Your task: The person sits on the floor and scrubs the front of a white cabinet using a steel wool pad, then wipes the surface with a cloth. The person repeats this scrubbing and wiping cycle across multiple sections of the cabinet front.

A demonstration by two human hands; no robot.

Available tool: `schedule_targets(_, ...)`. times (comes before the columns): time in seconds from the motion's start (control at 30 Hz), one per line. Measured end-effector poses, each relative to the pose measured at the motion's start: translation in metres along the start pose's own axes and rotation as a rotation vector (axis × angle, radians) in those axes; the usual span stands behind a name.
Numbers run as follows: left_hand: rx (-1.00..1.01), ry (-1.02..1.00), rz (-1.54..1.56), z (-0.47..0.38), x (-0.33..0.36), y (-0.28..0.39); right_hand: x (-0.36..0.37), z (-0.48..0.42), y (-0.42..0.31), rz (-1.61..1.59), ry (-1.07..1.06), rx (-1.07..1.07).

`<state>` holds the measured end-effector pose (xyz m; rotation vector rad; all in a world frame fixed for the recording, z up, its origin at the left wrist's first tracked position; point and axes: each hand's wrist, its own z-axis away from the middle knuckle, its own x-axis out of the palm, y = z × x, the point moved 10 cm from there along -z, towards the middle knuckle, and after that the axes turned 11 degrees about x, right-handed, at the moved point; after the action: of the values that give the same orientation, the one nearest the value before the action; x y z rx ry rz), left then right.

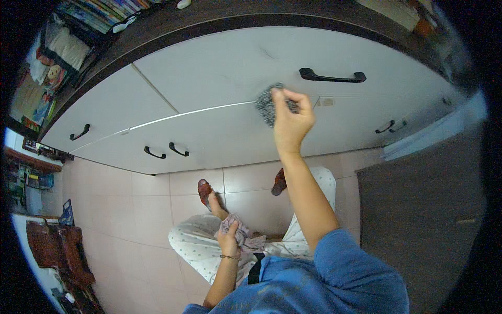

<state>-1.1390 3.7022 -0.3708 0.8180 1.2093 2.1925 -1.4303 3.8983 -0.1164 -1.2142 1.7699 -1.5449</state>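
Observation:
My right hand (pixel 294 117) pinches a dark grey scouring pad (pixel 266 105), which looks like metal mesh. The pad lies against the white front of a cabinet (pixel 219 74), over the seam below a wide drawer front, left of and below a black handle (pixel 333 76). Faint dark marks show on the drawer front above it. Low over my lap, my left hand (pixel 228 239) grips a crumpled pale pink cloth (pixel 237 229).
More black handles (pixel 179 149) stick out of the cabinet fronts. The dark countertop (pixel 188 21) carries books (pixel 104 13) and small items. A dark brown panel (pixel 415 204) stands at the right, brown bags (pixel 59 247) at the left. My slippered feet rest on the tiled floor (pixel 149 219).

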Motion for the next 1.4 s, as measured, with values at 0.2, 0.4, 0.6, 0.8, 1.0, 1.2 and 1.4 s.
schedule_targets(0.2,-0.054,0.027,-0.019,-0.005,-0.005,-0.012,0.024,0.009,-0.021,0.152,-0.108,-0.189)
schedule_targets(0.4,0.229,-0.027,-0.041,-0.057,0.057,0.081,-0.047,0.011,0.015,0.020,-0.167,0.172)
schedule_targets(0.6,1.876,-0.145,-0.566,0.019,0.269,0.284,-0.122,0.043,0.056,0.075,-0.077,0.326)
schedule_targets(0.8,2.259,-0.421,-0.736,0.023,0.337,0.275,-0.143,0.045,0.071,0.060,-0.033,0.376)
schedule_targets(1.0,2.067,-0.417,-0.963,-0.024,0.281,0.254,-0.149,0.045,0.071,0.073,-0.034,0.425)
schedule_targets(1.2,2.248,-0.530,-0.874,0.028,0.351,0.267,-0.124,0.049,0.077,-0.064,-0.086,0.426)
schedule_targets(1.4,1.799,-0.473,-1.160,-0.071,0.243,0.235,-0.136,0.044,0.085,-0.095,-0.079,0.519)
